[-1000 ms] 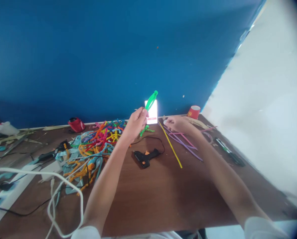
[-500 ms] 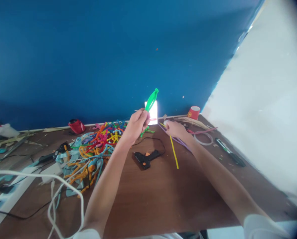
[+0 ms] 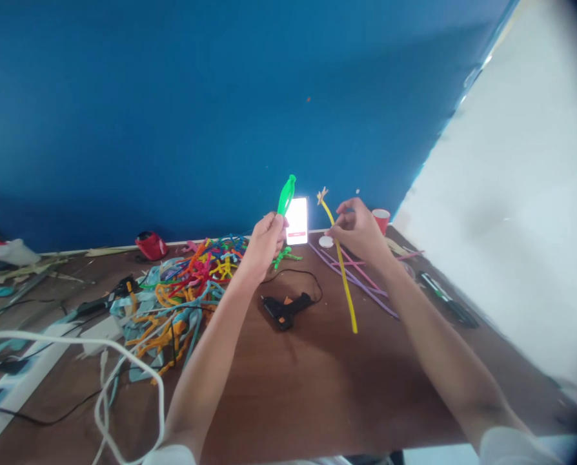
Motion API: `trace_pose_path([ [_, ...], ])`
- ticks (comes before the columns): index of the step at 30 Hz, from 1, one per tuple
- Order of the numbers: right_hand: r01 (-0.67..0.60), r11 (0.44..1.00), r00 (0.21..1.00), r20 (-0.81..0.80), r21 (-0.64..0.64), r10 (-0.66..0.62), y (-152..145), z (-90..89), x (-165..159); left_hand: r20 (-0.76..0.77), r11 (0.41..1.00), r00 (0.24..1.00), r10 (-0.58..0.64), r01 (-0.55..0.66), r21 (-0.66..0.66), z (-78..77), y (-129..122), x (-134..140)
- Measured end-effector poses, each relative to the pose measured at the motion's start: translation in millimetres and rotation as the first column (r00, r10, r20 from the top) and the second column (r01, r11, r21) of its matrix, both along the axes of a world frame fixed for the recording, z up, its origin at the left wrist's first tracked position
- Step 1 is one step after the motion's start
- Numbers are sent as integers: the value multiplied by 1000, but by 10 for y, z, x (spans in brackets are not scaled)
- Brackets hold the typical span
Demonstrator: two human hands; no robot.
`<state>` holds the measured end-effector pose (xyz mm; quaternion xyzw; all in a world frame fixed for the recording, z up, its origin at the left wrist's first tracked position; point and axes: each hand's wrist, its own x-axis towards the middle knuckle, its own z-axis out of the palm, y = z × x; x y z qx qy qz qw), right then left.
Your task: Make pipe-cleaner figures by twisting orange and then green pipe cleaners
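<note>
My left hand (image 3: 268, 242) pinches a bright green piece of looped pipe cleaner (image 3: 287, 196), its narrow tip pointing up in front of the lit screen. My right hand (image 3: 360, 229) has its thumb and fingertips on a long yellow pipe cleaner (image 3: 345, 284). At the yellow one's top end is a small tan, star-like piece (image 3: 322, 195). Between my forearms a black glue gun (image 3: 286, 310) lies on the table. Purple pipe cleaners (image 3: 352, 274) and pink ones (image 3: 361, 266) lie below my right hand.
A tangled heap of coloured pipe cleaners (image 3: 211, 265) covers the left side, beside white cables (image 3: 160, 387) and a power strip (image 3: 24, 387). A lit screen (image 3: 297, 221) leans at the back wall. Pens (image 3: 446, 297) and a red cup (image 3: 381, 218) are at the right.
My right hand has risen and moved slightly right, bringing the yellow pipe cleaner up so its tan end shows. The green piece in my left hand has shifted slightly left.
</note>
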<state>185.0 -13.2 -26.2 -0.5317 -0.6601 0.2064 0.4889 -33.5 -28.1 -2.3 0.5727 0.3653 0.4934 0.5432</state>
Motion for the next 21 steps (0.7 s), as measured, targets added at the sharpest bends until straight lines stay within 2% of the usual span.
trace_pose_path([
  [3,-28,999,995,-92,35,31,-74,7,-91,-23,1000,1000,-11,10,-25,-7,-8,21],
  [7,9,996,989,-148,91,5,-88,-32,-144,-5,999,999,-36,36,-34,-34,9,20],
  [12,-59,998,968,-247,-9,55,68,-124,-68,28,997,998,-52,53,-55,-44,44,-10],
  [14,15,999,993,-117,-29,-18,156,-190,10,33,997,998,-56,58,-54,-46,51,-12],
  [15,71,996,997,38,-47,-70,197,-231,55,36,997,998,-60,62,-52,-49,54,-11],
  [16,99,990,959,275,-103,-67,233,-276,102,37,996,997,-65,67,-50,-53,57,-9],
  [17,118,983,925,377,-142,-57,261,-322,148,36,996,997,-70,72,-48,-57,59,-8],
  [19,169,971,869,490,-167,-67,291,-399,225,31,995,996,-80,82,-51,-65,64,-10],
  [21,246,960,826,547,-133,-136,289,-433,284,25,994,996,-91,92,-57,-67,68,-19],
])
